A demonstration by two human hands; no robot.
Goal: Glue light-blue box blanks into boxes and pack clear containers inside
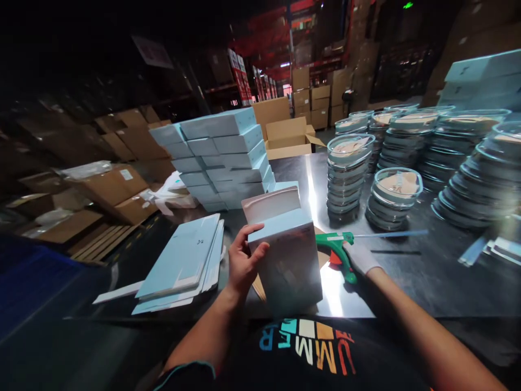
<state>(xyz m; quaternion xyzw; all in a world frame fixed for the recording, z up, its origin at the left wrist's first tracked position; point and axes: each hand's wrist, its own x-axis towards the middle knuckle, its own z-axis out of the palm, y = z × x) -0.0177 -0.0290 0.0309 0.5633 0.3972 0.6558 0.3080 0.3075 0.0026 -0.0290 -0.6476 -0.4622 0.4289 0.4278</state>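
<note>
A pale blue cardboard box (288,266) stands upright at the table's near edge, its upper flap (271,206) raised at the back. My left hand (242,258) grips the box's upper left corner, thumb on the near face and fingers over the top edge. On the box's right side, a green glue gun (345,258) with an orange trigger points left, its nozzle end hidden behind the box. A long glue stick (391,234) sticks out of the gun's rear. My right hand (360,258), in a white glove, is closed around the gun's handle; its fingertips are mostly hidden.
Flat blue box blanks (179,255) lie in a pile on the left. Behind stands a stack of finished blue boxes (228,157). Several stacks of clear-rimmed round dishes (350,174) fill the right side. An open brown carton (288,138) sits at the far edge.
</note>
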